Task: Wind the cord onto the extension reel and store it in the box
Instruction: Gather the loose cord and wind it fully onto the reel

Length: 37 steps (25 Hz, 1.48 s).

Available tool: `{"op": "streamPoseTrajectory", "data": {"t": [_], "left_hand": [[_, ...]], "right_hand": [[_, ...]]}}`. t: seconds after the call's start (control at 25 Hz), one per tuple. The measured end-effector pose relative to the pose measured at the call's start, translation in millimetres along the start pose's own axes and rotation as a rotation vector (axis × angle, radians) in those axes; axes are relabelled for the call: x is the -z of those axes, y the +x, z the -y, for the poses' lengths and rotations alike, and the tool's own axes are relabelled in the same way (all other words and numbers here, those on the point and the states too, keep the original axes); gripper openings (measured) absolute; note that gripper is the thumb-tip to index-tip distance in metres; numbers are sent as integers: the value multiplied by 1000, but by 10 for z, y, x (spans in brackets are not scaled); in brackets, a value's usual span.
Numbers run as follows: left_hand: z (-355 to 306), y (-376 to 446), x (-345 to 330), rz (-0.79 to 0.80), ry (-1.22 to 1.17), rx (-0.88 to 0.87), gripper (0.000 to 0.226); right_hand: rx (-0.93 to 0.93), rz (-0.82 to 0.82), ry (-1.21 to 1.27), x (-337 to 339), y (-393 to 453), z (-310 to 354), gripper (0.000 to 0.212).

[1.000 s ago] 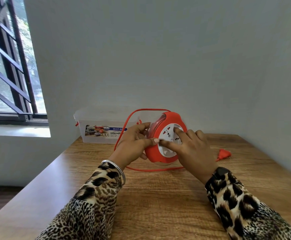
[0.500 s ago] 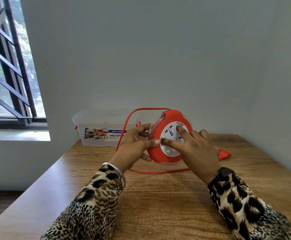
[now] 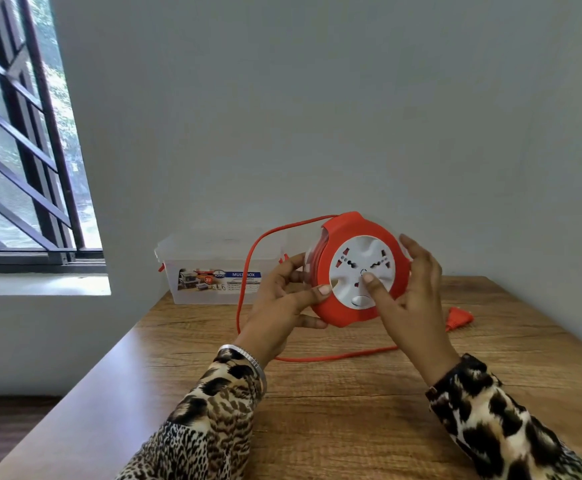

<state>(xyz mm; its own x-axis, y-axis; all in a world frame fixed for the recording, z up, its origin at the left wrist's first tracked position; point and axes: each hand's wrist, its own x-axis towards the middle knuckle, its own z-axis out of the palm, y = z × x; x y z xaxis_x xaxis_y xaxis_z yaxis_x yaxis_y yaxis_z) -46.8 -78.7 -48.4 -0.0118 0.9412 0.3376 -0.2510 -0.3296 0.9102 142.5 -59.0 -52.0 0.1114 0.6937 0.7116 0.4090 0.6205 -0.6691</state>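
Note:
The round red extension reel [image 3: 334, 308] with a white socket face is held upright above the wooden table [image 3: 334, 393]. My left hand [image 3: 279, 306] grips its left edge, thumb on the front rim and fingers behind. My right hand [image 3: 410, 303] touches the white face with its thumb, the other fingers spread round the right rim. The red cord [image 3: 248, 268] loops out from the reel's top, down past my left hand and along the table to the red plug [image 3: 459, 318] at the right. The clear plastic box [image 3: 213, 271] with its lid on stands behind, against the wall.
A grey wall runs close behind the table and along its right side. A barred window [image 3: 23, 150] with a sill is at the left. The table's left edge drops to the floor.
The reel has been lifted higher and turned more towards me. My right hand has shifted from lying flat over the white face to the right rim, thumb on the face.

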Motion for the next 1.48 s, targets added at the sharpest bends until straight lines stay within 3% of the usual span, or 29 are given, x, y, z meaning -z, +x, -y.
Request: {"op": "streamPoseTrajectory", "data": {"t": [0.16,0.24,0.44,0.6,0.76,1.48], "left_hand": [[57,-31,-51,81,-17,38,52],[12,-14,-17,89,69,28,48],[-135,-15,-37,-48,-116,-73,36],[-131,-13,-4,-178,44,-134,24],[-146,10,78,-201,286,-223,18],[-89,45,138,-381,-133,0,29]], "right_hand": [[-269,102,584,96,63,-95,75],[-296,134,689,117,108,-173,71],[-163,265,565,149,146,-232,67],[-113,335,514,128,106,-220,65],[-89,329,528,133,115,-223,59],[-85,309,624,115,149,-223,49]]}}
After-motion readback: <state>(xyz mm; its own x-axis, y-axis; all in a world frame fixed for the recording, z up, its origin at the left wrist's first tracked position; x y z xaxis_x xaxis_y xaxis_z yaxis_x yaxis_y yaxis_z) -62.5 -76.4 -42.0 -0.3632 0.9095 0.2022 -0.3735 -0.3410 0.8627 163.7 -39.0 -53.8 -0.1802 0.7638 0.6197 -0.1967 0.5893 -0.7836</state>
